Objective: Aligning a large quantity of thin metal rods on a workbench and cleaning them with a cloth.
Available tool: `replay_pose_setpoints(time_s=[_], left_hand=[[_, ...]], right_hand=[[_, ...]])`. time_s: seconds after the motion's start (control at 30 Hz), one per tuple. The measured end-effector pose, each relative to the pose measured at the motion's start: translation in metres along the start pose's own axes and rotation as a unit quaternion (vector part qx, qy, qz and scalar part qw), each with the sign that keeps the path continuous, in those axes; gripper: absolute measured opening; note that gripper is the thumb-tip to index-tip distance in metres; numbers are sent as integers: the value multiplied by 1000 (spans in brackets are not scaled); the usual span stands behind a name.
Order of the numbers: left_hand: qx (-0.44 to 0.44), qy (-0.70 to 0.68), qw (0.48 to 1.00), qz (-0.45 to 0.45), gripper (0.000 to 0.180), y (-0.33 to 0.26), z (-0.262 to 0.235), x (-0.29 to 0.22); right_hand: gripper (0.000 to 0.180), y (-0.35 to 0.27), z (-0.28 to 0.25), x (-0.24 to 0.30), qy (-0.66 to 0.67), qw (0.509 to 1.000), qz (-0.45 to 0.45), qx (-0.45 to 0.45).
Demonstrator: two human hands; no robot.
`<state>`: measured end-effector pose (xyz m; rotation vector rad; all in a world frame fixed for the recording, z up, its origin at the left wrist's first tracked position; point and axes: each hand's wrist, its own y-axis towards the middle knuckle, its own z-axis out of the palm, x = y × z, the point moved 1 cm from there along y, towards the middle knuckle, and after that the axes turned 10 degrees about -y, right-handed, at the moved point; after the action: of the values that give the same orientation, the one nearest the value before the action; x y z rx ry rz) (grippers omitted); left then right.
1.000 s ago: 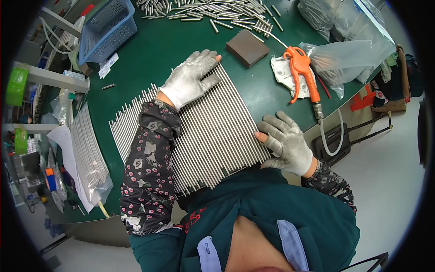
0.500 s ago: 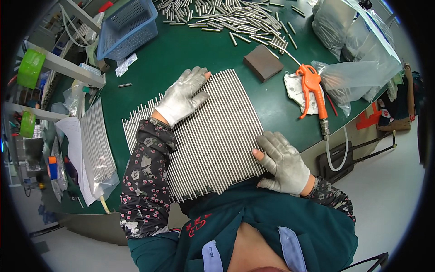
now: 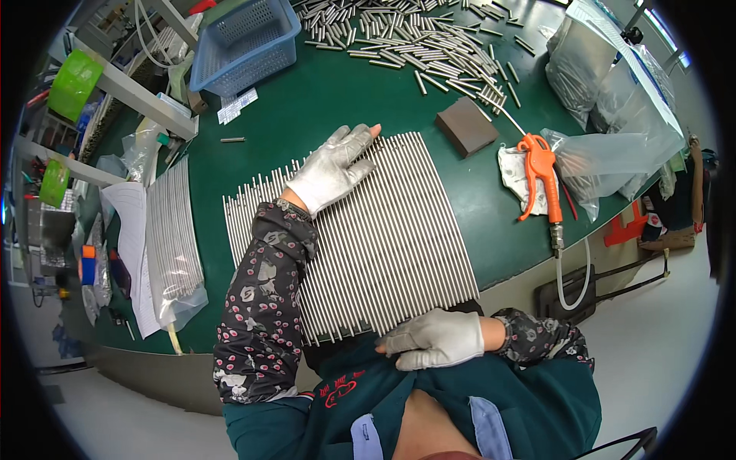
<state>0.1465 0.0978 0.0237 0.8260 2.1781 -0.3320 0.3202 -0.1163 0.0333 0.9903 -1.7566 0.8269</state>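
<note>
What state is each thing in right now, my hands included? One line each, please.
Left hand: gloved, resting across the long rods, fingers spread.
Right hand: gloved, at the rods' near ends, fingers extended; contact unclear.
Long rods: side by side, near ends uneven.
Short rods: loose, scattered.
Blue basket: upright, open-topped.
Orange air gun: lying down, hose attached.
Brown block: lying on the table.

left hand (image 3: pixel 333 170): flat on metal rods (image 3: pixel 391 238) | right hand (image 3: pixel 433 340): by rods' near ends
</note>
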Motion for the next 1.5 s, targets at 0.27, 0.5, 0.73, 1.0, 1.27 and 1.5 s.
replay_pose_setpoints(time_s=[0.27, 0.5, 0.73, 1.0, 1.27, 1.5], left_hand=[[4, 14, 996, 85, 55, -2, -4, 4], [-16, 86, 991, 102, 58, 5, 2, 0], [-6, 200, 971, 134, 71, -7, 13, -34], [118, 195, 950, 212, 68, -22, 78, -79], [113, 192, 952, 209, 68, -20, 78, -79], [101, 181, 955, 213, 66, -21, 80, -78]], right_hand=[[54, -1, -4, 4, 32, 998, 59, 3], [46, -26, -34, 13, 126, 990, -51, -34], [42, -42, -80, 34, 54, 941, 99, -320], [52, 4, -161, -11, -525, 625, 268, -512], [64, 13, -178, -48, -560, 592, 424, -394], [48, 19, -167, -30, -465, 647, 328, -507]])
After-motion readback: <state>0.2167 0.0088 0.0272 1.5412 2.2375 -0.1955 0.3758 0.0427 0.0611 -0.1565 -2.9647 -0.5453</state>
